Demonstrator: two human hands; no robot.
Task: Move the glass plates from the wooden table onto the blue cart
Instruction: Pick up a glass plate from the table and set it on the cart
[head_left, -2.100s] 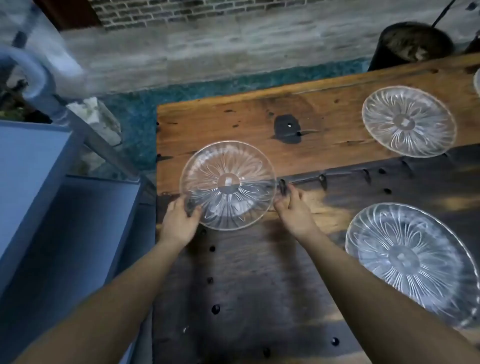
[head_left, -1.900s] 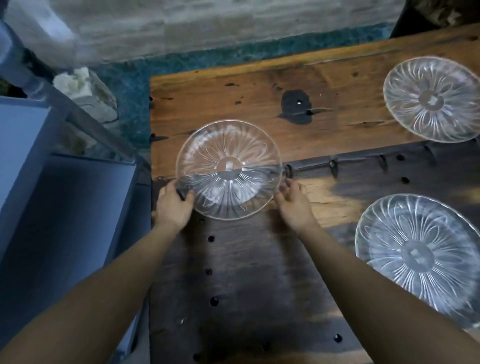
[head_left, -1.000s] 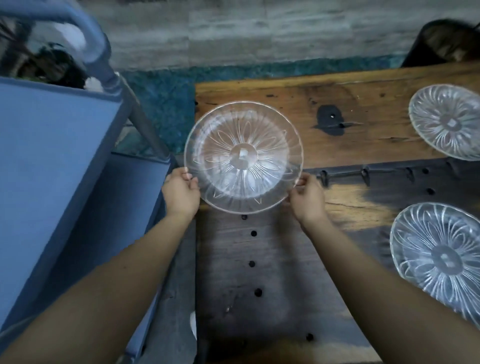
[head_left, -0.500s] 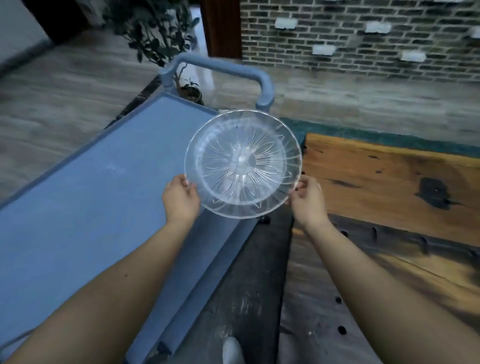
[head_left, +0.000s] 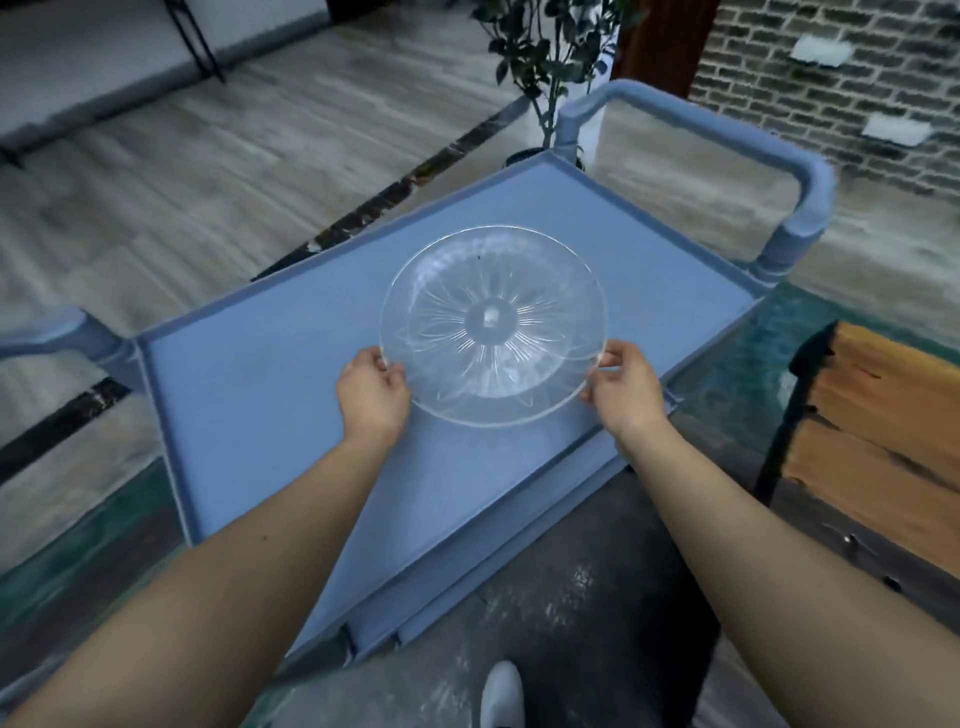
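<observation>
Head view, looking down over both forearms. Floor (head_left: 171, 171) at left: pale grey planks crossed by a dark strip (head_left: 395, 192); a green band of floor shows at lower left and again past the cart's far right corner. Blue cart (head_left: 249, 415) fills the middle: flat top tray with a raised rim, a rounded handle stub at its left end, a looped handle (head_left: 727, 140) at its far right end. Tray surface bare apart from what is held over it. Behind the cart a potted plant (head_left: 545, 47) with dark leaves, then a brown post and a grey brick wall (head_left: 831, 88) at upper right. Wooden table (head_left: 883, 431) at right edge, only its corner in frame, orange-brown planks with a dark end face, set just beside the cart with a gap of floor between. A pale shoe tip (head_left: 498, 696) shows at the bottom edge on dark speckled floor. Nothing stands between the hands and the tray. Left hand (head_left: 371, 395) curled closed on the near-left rim of the glass plate (head_left: 493, 325), thumb on top. Right hand (head_left: 621, 389) likewise pinching the near-right rim, thumb above. Plate clear, with a flower pattern pressed in, roughly level, over the middle-right of the tray; contact with the tray cannot be told.
</observation>
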